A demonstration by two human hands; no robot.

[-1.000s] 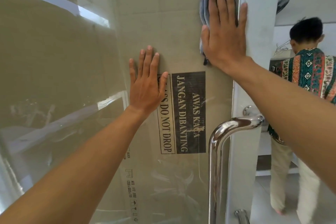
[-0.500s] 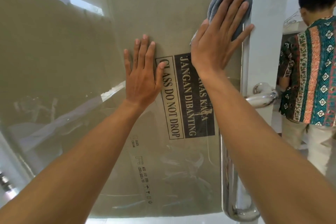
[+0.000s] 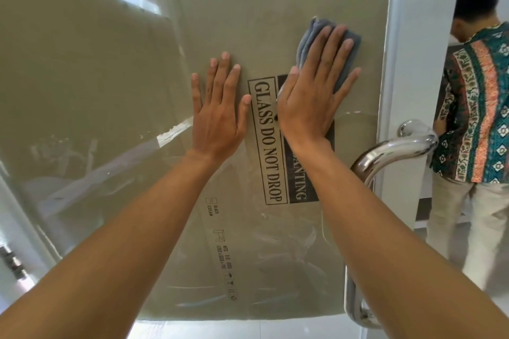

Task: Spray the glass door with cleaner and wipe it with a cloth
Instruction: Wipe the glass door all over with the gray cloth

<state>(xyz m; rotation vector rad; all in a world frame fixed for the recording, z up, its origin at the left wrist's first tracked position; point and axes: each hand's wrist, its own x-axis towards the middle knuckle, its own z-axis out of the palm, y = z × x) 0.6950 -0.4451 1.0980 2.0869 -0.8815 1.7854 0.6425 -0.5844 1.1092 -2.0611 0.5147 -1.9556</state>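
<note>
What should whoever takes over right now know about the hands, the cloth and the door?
Left hand: flat on the glass door, fingers straight, holding nothing.
Right hand: flat, pressing the grey cloth on the glass, above and left of the chrome handle.
Done: cloth is on the pane; spraying cannot be confirmed, no sprayer in view.
Left: wipe the rest of the pane.

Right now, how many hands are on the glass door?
2. The left hand lies flat on the bare glass door beside the label; the right hand presses the grey cloth against it, nearer the handle.
</note>
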